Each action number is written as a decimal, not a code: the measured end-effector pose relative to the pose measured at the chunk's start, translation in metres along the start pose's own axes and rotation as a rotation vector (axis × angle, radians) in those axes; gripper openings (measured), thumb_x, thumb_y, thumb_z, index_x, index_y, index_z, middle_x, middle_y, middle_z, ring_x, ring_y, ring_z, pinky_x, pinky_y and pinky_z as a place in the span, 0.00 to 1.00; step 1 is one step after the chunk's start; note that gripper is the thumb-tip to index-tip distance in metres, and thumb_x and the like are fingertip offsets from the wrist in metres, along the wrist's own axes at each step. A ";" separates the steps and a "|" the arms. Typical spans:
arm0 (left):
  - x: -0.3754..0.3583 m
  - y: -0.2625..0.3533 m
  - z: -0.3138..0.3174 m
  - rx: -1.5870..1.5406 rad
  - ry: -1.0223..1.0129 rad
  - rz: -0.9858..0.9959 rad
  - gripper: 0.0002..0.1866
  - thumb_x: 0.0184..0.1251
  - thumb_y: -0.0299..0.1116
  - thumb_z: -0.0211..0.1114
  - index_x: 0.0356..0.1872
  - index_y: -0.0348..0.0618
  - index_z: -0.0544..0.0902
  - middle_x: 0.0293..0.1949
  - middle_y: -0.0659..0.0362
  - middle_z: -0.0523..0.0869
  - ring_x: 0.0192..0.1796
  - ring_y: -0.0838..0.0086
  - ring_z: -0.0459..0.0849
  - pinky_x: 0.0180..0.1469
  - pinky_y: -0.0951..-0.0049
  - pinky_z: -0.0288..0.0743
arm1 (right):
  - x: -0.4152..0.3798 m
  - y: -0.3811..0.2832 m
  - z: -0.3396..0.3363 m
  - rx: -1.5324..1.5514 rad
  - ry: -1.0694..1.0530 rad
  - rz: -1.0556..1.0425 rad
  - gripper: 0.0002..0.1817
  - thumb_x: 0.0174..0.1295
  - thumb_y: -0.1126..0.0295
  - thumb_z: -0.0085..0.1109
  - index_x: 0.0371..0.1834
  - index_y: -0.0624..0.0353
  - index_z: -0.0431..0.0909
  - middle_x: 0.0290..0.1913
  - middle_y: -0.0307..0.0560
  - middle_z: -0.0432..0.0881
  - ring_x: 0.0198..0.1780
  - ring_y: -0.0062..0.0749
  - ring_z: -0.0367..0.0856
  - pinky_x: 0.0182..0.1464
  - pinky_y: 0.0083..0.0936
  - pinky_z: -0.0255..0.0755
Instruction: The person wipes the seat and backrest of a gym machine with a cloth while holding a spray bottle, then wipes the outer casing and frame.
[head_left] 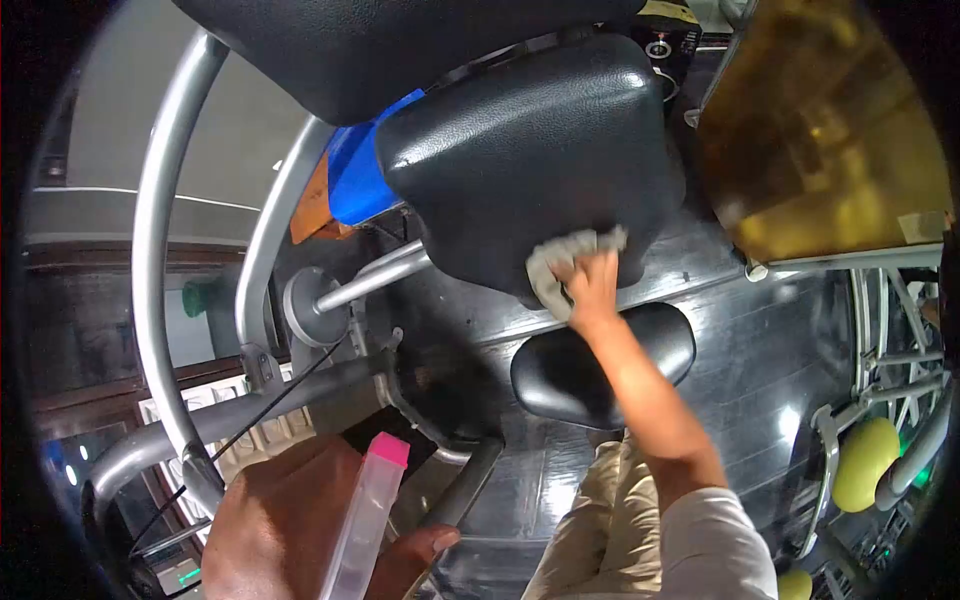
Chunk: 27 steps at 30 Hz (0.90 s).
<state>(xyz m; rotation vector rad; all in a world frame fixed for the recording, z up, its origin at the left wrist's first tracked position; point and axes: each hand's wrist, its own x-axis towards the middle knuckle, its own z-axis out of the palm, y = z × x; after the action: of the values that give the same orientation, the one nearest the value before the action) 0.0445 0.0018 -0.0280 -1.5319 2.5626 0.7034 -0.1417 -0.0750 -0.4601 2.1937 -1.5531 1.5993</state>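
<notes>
In the head view my left hand (285, 520) is closed around a spray bottle, close to the camera at the lower left. Its translucent whitish top (362, 520) and pink nozzle (390, 449) show; the rest is hidden by the hand or out of view. My right hand (592, 285) is closed on a crumpled light grey cloth (560, 255). The cloth lies against the near edge of a large black padded cushion (530, 150) with a shiny, leather-like surface. A smaller black pad (550, 375) sits below my right forearm.
Curved silver tubes (160, 200) of an exercise machine stand at the left, with a round grey disc (312, 305) on a bar. Another black cushion (400, 50) is at the top. At the right are an amber translucent panel (820, 130) and a yellow rounded object (866, 465).
</notes>
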 end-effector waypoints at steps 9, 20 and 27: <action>-0.012 0.005 -0.003 -0.091 0.145 -0.021 0.27 0.56 0.21 0.74 0.59 0.35 0.79 0.47 0.52 0.85 0.43 0.68 0.87 0.38 0.73 0.85 | -0.133 0.019 0.082 0.938 0.728 1.617 0.12 0.77 0.64 0.51 0.56 0.57 0.73 0.47 0.41 0.78 0.37 0.28 0.76 0.41 0.28 0.72; -0.001 -0.004 0.008 -0.415 0.012 0.083 0.33 0.54 0.11 0.64 0.66 0.30 0.73 0.56 0.47 0.80 0.52 0.66 0.85 0.50 0.72 0.87 | 0.173 -0.054 -0.072 0.004 0.263 -0.010 0.19 0.45 0.72 0.72 0.45 0.50 0.86 0.44 0.45 0.72 0.48 0.41 0.70 0.54 0.34 0.64; -0.003 0.015 0.019 -0.423 0.127 -0.136 0.30 0.57 0.15 0.69 0.63 0.33 0.75 0.52 0.52 0.82 0.49 0.69 0.85 0.43 0.74 0.86 | 0.005 0.026 -0.022 -0.055 0.334 0.190 0.19 0.57 0.80 0.59 0.50 0.56 0.66 0.54 0.51 0.62 0.57 0.51 0.70 0.64 0.49 0.63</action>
<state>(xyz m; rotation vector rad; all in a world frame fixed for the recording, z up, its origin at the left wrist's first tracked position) 0.0302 0.0184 -0.0390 -1.9025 2.4727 1.2285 -0.1761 -0.0805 -0.4588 1.6839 -1.7134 1.8316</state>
